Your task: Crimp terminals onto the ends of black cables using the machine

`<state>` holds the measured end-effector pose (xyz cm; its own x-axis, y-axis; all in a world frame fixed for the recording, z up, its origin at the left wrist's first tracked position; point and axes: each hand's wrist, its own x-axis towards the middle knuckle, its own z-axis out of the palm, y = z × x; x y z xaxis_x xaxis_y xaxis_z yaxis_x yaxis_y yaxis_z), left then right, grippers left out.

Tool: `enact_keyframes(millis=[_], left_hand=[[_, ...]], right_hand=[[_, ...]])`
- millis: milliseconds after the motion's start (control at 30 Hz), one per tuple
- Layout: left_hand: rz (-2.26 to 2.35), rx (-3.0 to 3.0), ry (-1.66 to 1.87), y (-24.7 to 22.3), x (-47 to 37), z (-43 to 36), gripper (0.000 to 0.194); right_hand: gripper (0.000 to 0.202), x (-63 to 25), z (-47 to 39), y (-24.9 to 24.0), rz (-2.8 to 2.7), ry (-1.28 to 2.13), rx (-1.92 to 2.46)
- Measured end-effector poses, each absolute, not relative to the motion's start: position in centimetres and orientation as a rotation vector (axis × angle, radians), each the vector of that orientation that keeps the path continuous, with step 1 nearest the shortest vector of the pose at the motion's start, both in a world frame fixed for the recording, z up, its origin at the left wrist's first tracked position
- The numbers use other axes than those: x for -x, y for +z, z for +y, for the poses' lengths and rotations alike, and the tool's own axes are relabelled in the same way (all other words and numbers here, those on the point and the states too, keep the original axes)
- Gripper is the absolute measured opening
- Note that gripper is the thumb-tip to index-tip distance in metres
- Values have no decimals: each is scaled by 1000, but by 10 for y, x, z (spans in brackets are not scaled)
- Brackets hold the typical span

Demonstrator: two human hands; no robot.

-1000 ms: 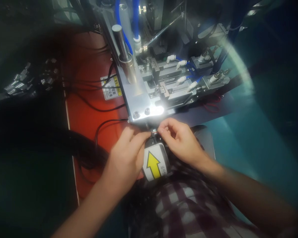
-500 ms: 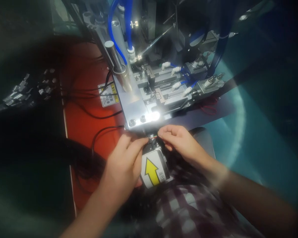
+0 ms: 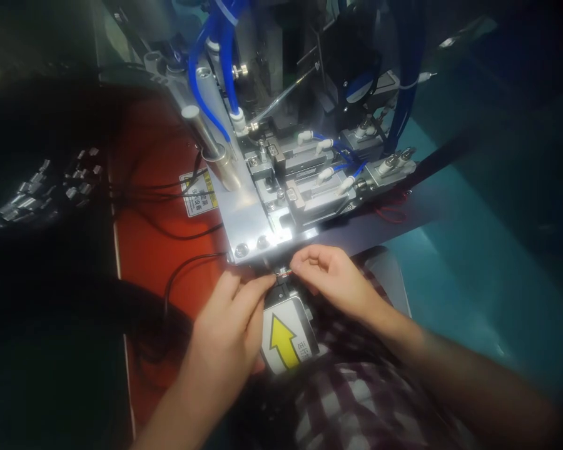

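Both hands meet at the front of a metal machine (image 3: 244, 234), just below its plate edge. My left hand (image 3: 229, 319) is closed, thumb and index finger pinching the left end of a small thin piece (image 3: 284, 273) with a bit of red on it. On its other end, the fingertips of my right hand (image 3: 326, 272) are pinched together. The piece lies across a small metal fixture; its kind is too small to make out. Right below the fingers sits a white box (image 3: 274, 359) with a yellow arrow label (image 3: 281, 337).
Blue air hoses (image 3: 228, 69) and white fittings run over the machine. A metal post (image 3: 201, 134) rises at its left. Black cables (image 3: 187, 236) cross the red surface (image 3: 136, 244). Small shiny metal pieces (image 3: 32, 194) lie in a pile at far left.
The view has shifted slightly, so the machine and hands sit a little lower and further left. Both hands keep the same pinch at the fixture.
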<state>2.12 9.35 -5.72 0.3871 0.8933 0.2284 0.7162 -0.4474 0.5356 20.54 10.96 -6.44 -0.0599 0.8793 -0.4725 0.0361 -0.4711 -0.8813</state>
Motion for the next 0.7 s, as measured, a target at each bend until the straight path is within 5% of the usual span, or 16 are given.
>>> enact_keyframes(millis=[333,700], left_hand=[[1400,-2306,669,-59,-18,92,26],[1381,-2304,696,-58,-19,93,26]], right_hand=[[9,-205,102,-73,-1411,1293,1484],[17,-212,102,-73,-1305,1407,1515]])
